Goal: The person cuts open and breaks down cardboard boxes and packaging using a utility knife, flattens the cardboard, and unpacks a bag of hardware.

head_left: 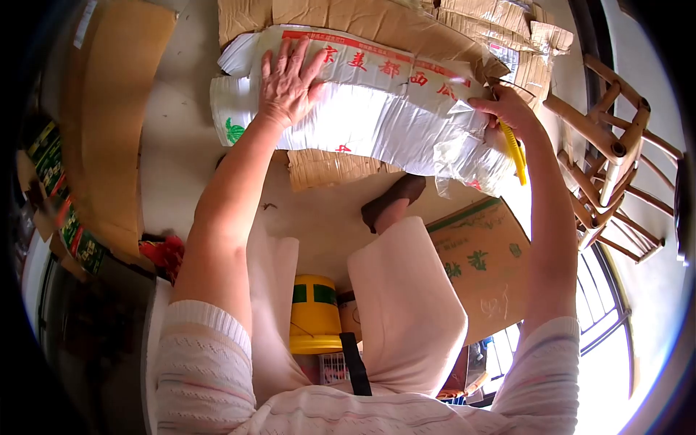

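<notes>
My left hand (288, 83) lies with its fingers spread on the upper left part of a flattened white carton (377, 119). Red characters and a small green print mark the carton, and its surface is creased. At the carton's right end, my right hand (513, 112) is closed around a slim tool with a yellow handle (514, 154). The handle sticks out below the hand; the tool's other end is mostly hidden by the fingers. Brown cardboard (337, 168) shows from under the carton's lower edge.
More flattened brown cardboard (362, 20) lies beyond the carton. A tall cardboard sheet (109, 123) stands at left. Wooden stool frames (609, 138) are at right. Near my legs are a yellow bucket (315, 312) and a brown box (482, 268) with green print.
</notes>
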Demonstrator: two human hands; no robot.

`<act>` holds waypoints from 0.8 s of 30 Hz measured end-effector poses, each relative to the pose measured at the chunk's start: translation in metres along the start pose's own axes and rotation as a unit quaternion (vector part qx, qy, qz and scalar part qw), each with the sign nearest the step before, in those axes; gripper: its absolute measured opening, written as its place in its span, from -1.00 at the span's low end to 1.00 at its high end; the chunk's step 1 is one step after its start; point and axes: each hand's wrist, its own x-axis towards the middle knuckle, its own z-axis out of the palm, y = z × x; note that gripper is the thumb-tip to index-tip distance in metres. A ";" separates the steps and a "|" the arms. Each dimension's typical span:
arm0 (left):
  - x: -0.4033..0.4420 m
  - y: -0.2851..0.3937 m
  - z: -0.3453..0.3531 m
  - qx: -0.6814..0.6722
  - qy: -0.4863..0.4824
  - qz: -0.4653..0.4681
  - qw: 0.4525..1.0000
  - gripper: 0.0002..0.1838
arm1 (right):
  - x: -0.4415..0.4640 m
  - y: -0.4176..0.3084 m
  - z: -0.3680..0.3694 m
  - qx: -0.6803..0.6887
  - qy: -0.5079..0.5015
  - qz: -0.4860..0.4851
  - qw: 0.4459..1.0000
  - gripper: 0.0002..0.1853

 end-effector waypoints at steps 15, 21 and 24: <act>0.014 -0.005 0.032 0.078 0.025 -0.060 0.995 -0.31 | -0.060 -0.047 0.002 -0.258 0.372 -0.201 0.869 -0.42; 0.011 -0.005 0.034 0.067 0.025 -0.059 0.996 -0.33 | -0.095 0.056 -0.025 0.088 0.165 0.076 0.979 -0.43; 0.011 -0.005 0.034 0.082 0.019 -0.057 0.995 -0.33 | -0.084 0.035 0.004 0.233 0.094 0.006 0.968 -0.61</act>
